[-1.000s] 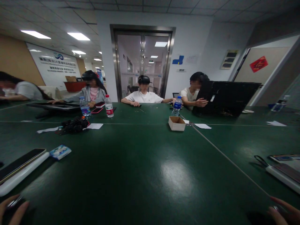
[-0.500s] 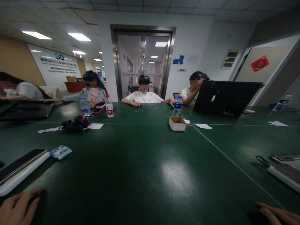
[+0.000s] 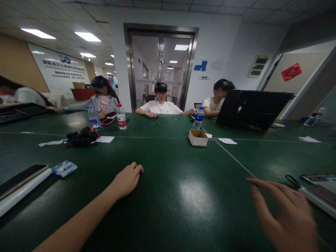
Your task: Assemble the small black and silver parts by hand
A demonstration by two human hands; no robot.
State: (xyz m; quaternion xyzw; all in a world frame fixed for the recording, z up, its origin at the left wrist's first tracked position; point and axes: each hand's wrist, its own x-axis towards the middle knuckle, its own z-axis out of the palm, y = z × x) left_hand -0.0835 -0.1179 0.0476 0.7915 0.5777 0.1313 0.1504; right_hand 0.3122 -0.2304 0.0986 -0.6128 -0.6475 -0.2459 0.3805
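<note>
My left hand (image 3: 127,179) is on the green table (image 3: 157,217), its back up and its fingers curled down. Anything inside those fingers is hidden from me. Over the table's right side hangs my right hand (image 3: 286,213), slightly blurred, with thumb and fingers stretched apart and nothing visible between them. A small open cardboard box (image 3: 198,139) stands farther off, between the two hands. Nearest to my right hand is a pale slab-shaped device with a dark loop strap (image 3: 319,201).
At left lie a phone (image 3: 22,178) on a white object, a blue-white packet (image 3: 64,168) and a tangled black bundle (image 3: 82,137). Bottles (image 3: 121,117) stand farther back. A large black panel (image 3: 252,108) rises at right. Several people in headgear sit across the table.
My left hand has come from the lower left corner toward the table's middle. The right hand has risen inward from the lower right corner and spread its fingers. The view has shifted slightly.
</note>
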